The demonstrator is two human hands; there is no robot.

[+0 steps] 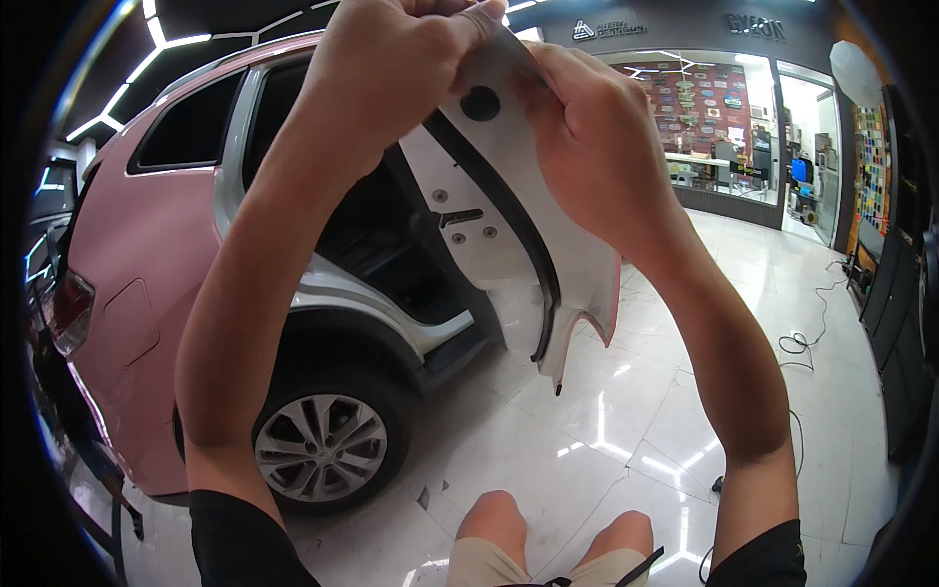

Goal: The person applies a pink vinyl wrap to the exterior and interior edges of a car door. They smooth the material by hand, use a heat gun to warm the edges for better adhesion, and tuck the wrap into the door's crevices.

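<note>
Both my arms reach up to the top of an open rear car door (514, 303), white on its inner side with a thin pink outer edge. My left hand (416, 68) is closed high beside the door's upper edge, its fingertips pinched together near the top of the view; what they pinch is hidden. My right hand (597, 127) is closed round the door's upper edge, thumb on the inner side and some fingers out of sight. A greyish strip of surface shows between the hands. Below them run a black rubber seal (514, 220) and a latch slot (460, 217).
The pink car body (147, 225) and its rear wheel (323, 445) stand to the left. Cables (802, 342) lie on the glossy tiled floor (558, 430) at right. Dark cabinets (885, 333) line the right wall. Someone's leg (117, 484) shows at far left.
</note>
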